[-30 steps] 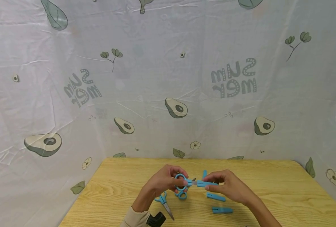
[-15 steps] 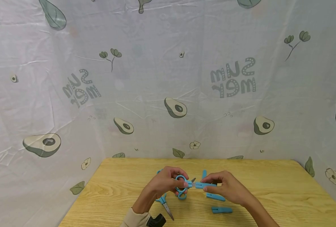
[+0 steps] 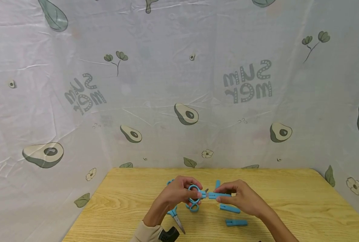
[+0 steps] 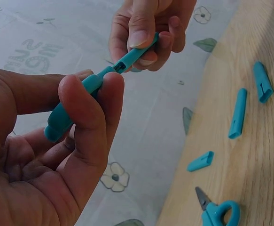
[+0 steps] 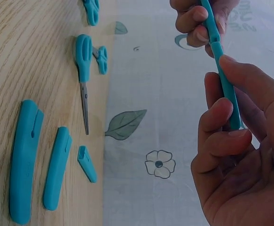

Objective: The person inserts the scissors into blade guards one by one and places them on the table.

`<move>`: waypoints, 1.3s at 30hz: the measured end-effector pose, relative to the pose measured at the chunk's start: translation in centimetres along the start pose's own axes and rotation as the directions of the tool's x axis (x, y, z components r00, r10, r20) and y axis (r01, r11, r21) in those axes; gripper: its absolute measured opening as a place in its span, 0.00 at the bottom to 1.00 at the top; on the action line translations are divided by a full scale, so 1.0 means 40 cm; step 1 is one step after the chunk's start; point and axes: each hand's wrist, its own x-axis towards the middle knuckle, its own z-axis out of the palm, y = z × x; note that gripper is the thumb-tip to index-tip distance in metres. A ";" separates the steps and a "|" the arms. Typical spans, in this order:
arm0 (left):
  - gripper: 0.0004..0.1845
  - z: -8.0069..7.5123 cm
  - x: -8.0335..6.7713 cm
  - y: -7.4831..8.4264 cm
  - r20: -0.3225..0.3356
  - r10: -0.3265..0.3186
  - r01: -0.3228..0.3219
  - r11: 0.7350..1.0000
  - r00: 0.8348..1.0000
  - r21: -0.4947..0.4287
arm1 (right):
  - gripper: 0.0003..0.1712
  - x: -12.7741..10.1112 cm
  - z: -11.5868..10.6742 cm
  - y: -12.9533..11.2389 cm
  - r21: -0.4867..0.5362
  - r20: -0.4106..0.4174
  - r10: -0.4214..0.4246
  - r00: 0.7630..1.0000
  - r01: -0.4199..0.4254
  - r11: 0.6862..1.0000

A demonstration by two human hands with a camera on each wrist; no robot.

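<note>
My left hand (image 3: 179, 192) pinches a pair of blue-handled scissors (image 4: 89, 84) by the handles, blades pointing right. Opposite it, my right hand (image 3: 243, 199) holds a blue blade cover (image 3: 212, 195) between thumb and fingers. The cover sits over most of the blades; a short bit of metal shows between cover and handles in the head view. Both hands are raised above the table. In the right wrist view the cover (image 5: 227, 82) lines up end to end with the handles.
Three loose blue covers (image 5: 24, 160) lie on the wooden table (image 3: 288, 201), to the right. Scissors with bare blades (image 3: 178, 223) lie near the left forearm, and smaller scissors (image 3: 193, 207) sit beneath the hands. Another handle (image 5: 92, 12) shows farther left. A printed sheet (image 3: 155, 84) hangs behind.
The cover has moved left along the blades toward the handles, so less metal shows. Both hands keep their grips.
</note>
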 end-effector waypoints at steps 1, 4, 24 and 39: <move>0.09 0.000 0.000 -0.001 0.000 -0.002 0.002 1.000 1.000 0.002 | 0.13 0.000 0.000 0.000 0.000 0.000 0.002 1.000 -0.002 1.000; 0.10 -0.001 0.002 -0.002 0.002 -0.004 0.004 1.000 1.000 0.006 | 0.13 0.002 0.003 0.001 0.004 0.002 0.003 1.000 -0.003 1.000; 0.09 0.003 0.001 -0.006 -0.006 0.003 -0.003 1.000 1.000 0.001 | 0.12 0.016 0.027 0.002 0.031 0.002 -0.011 1.000 0.011 0.999; 0.09 0.000 -0.008 -0.007 0.017 -0.016 0.016 1.000 1.000 -0.009 | 0.10 0.019 0.035 -0.007 0.025 0.022 0.013 1.000 -0.013 1.000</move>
